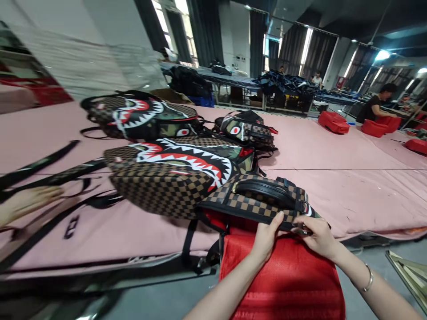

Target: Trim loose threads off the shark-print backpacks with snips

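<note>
A backpack with a brown-and-black checkered top panel (253, 202) and a black carry handle lies at the table's front edge. Its red lining (283, 275) hangs out toward me over the edge. My left hand (267, 238) is closed on the panel's black-bound rim, thumb on top. Close by on the right, my right hand (316, 235) has its fingers curled at the same rim. A small dark, shiny piece shows under those fingers; what it is I cannot make out. Just behind lies another checkered backpack (160, 191) with a red-and-white shark-mouth print.
More printed backpacks, a large one (140, 113) and a smaller one (247, 129), lie farther back on the pink table (333, 178). Another person's hand (30, 202) is at the left among black straps. Red bags (333, 122) and a seated co-worker (375, 106) are at the far right.
</note>
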A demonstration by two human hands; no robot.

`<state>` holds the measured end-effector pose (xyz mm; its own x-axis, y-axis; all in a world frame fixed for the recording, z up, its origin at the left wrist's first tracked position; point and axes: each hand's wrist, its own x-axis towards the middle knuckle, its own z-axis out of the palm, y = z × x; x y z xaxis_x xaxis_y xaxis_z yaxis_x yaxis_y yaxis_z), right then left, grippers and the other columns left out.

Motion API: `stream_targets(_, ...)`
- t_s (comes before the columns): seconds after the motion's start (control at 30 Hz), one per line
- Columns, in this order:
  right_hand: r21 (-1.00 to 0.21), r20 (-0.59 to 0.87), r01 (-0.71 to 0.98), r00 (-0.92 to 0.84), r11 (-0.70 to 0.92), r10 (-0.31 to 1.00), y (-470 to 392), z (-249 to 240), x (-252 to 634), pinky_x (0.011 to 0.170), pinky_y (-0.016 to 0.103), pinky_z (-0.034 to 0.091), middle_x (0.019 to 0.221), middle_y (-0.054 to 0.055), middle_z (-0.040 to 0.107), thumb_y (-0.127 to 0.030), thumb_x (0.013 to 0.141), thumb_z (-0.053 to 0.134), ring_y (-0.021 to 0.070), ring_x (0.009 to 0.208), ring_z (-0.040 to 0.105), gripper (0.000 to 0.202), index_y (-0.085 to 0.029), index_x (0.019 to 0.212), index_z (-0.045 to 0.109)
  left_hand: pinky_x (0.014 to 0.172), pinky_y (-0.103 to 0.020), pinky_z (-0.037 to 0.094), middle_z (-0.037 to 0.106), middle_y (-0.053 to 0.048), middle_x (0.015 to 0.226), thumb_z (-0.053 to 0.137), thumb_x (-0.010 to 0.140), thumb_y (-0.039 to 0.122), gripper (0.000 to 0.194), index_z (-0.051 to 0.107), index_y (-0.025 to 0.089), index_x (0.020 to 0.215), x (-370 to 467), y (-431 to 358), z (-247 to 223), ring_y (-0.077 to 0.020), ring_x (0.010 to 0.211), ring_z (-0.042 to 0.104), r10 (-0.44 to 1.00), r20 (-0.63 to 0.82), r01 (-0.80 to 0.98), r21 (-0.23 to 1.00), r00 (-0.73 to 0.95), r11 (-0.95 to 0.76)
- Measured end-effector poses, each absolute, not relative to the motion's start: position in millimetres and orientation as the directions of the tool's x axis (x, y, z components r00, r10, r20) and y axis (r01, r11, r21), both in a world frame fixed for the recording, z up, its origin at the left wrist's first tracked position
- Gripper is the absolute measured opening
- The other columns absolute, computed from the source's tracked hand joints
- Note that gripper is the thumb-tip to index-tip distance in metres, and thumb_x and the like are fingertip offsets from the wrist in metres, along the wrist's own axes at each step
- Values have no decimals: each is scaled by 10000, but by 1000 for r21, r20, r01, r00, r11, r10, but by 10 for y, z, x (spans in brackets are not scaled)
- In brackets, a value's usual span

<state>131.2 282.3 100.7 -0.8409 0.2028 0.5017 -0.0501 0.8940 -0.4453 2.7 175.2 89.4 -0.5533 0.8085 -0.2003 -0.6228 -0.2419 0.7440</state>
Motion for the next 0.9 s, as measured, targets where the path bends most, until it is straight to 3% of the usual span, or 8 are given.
stream_targets(0.13, -535, 484, -148, -860, 832, 158, 2767, 1094, 1289, 566, 204, 433, 680, -8, 609, -121, 831, 418, 105, 586, 574, 136, -197, 829, 531, 670, -349, 537, 680, -68, 835, 681, 664, 403, 373, 582, 126, 892, 31, 1765, 816, -197, 726, 638, 799, -138, -542, 799, -585, -259)
stream_targets(0.23, -547, 555, -102, -787, 831, 269, 2780, 1267, 1256, 555, 205, 441, 693, 0, 586, -170, 863, 401, 109, 598, 563, 154, -202, 826, 547, 828, -349, 487, 683, -74, 899, 648, 694, 406, 332, 634, 125, 870, 56, 1770, 792, -211, 859, 617, 759, 14, -329, 896, -651, -298)
stream_targets(0.33, -489, 647, 14, -666, 872, 372, 2813, 1398, 1118, 719, 255, 486, 913, 51, 611, -226, 879, 407, 153, 824, 597, 215, -207, 1032, 557, 912, -344, 437, 663, -82, 1025, 596, 745, 387, 358, 630, 136, 998, 110, 1763, 782, -224, 980, 581, 767, 136, -188, 929, -627, -319)
stream_targets(0.4, -423, 651, 57, -675, 904, 348, 2821, 1423, 998, 831, 301, 478, 1060, 71, 600, -251, 881, 402, 183, 976, 578, 283, -210, 1135, 522, 917, -342, 433, 647, -89, 1063, 570, 771, 368, 370, 608, 133, 1056, 144, 1755, 761, -222, 998, 572, 775, 184, -158, 926, -604, -344)
stream_targets(0.53, -259, 620, 117, -741, 959, 258, 2841, 1331, 872, 706, 268, 536, 983, 57, 661, -251, 860, 398, 185, 855, 646, 261, -196, 1068, 546, 888, -337, 449, 643, -100, 1062, 610, 743, 352, 382, 609, 118, 1045, 95, 1716, 697, -221, 977, 574, 784, 222, -183, 902, -580, -391)
stream_targets(0.63, -120, 666, 101, -730, 988, 156, 2926, 1229, 915, 572, 221, 538, 848, 42, 689, -244, 836, 402, 166, 683, 669, 244, -179, 1019, 549, 763, -310, 493, 678, -91, 916, 697, 650, 361, 361, 654, 108, 902, -105, 1603, 686, -204, 833, 609, 784, 151, -222, 911, -602, -347)
stream_targets(0.73, -17, 677, 53, -734, 998, 51, 3023, 1164, 1014, 490, 180, 514, 776, 26, 692, -243, 829, 397, 146, 604, 664, 245, -177, 1017, 540, 581, -261, 492, 668, -69, 702, 707, 623, 405, 340, 639, 93, 739, -402, 1397, 716, -142, 597, 592, 718, -21, -346, 886, -696, -310)
stream_targets(0.9, 2, 643, -10, -766, 1000, -9, 3004, 1094, 1136, 407, 161, 455, 764, 15, 689, -252, 820, 409, 119, 531, 637, 233, -192, 1008, 534, 520, -198, 474, 632, -18, 640, 701, 644, 411, 342, 545, 128, 756, -781, 1084, 745, -86, 526, 567, 547, -207, -488, 754, -811, -440)
